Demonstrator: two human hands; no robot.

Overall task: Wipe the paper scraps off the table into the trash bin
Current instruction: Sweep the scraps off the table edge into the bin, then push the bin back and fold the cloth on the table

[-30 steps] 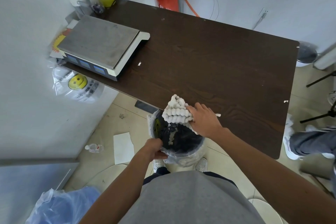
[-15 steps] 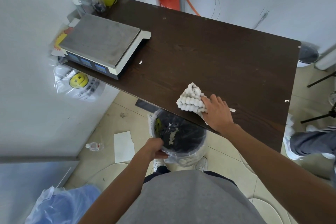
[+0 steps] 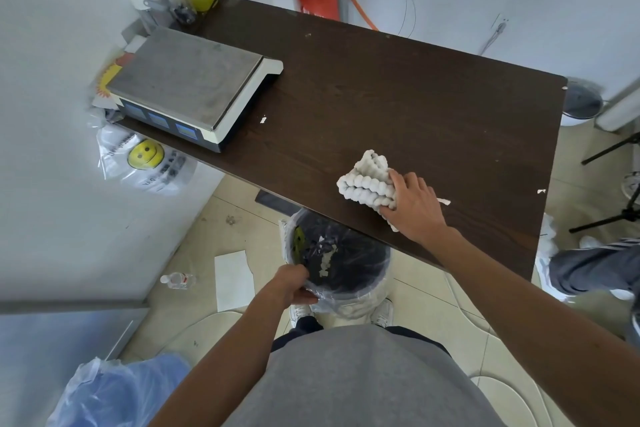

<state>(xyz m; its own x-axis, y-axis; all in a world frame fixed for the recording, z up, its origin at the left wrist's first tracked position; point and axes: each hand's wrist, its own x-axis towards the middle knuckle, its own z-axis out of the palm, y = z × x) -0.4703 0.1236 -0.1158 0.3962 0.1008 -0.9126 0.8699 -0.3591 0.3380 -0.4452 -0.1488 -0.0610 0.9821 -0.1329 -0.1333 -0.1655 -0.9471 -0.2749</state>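
The right hand (image 3: 414, 206) lies flat on a white, knobbly, ridged cloth (image 3: 367, 180), pressing the bunched wad onto the dark wooden table (image 3: 415, 97). A thin white paper scrap (image 3: 443, 201) lies just right of that hand, a second scrap (image 3: 541, 191) lies farther right, and a third scrap (image 3: 263, 119) lies well to its left. Below and apart from it, the left hand (image 3: 294, 288) grips the rim of the trash bin (image 3: 349, 307), whose black liner holds white bits.
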